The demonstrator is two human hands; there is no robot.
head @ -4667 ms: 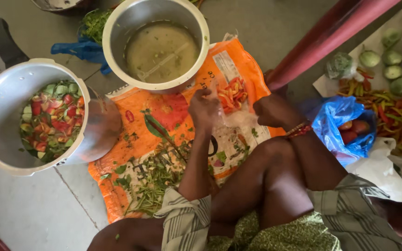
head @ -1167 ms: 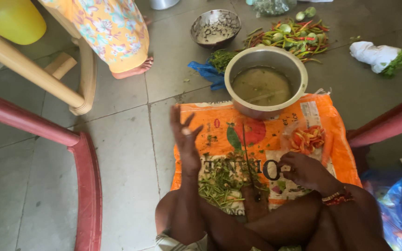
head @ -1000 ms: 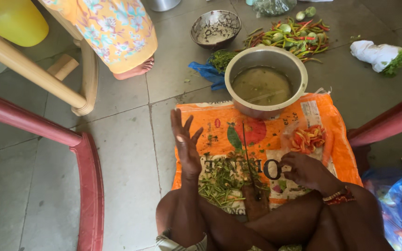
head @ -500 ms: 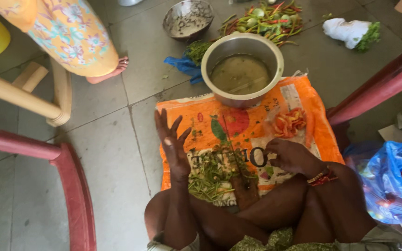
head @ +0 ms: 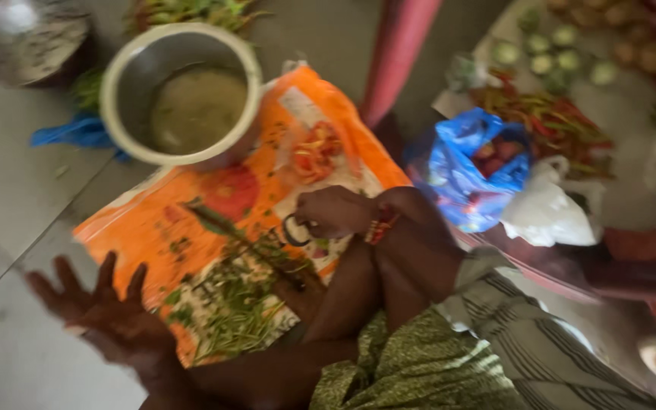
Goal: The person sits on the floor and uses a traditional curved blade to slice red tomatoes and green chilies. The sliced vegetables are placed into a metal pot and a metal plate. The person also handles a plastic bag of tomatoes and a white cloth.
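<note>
The left hand [head: 108, 315] is hovering empty, fingers spread, at 7 o'clock beside the orange sack [head: 161, 220]. The right hand [head: 332, 212] is curling over the sack; its grip cannot be told. Green scraps [head: 233, 311] are lying between them. A steel pot [head: 180, 91] is standing at 11 o'clock.

Left hand [head: 111, 319] spreads empty beside the orange printed plastic sack [head: 184, 220], while right hand [head: 332, 212] rests fisted on it below the round steel pot [head: 180, 95].
</note>
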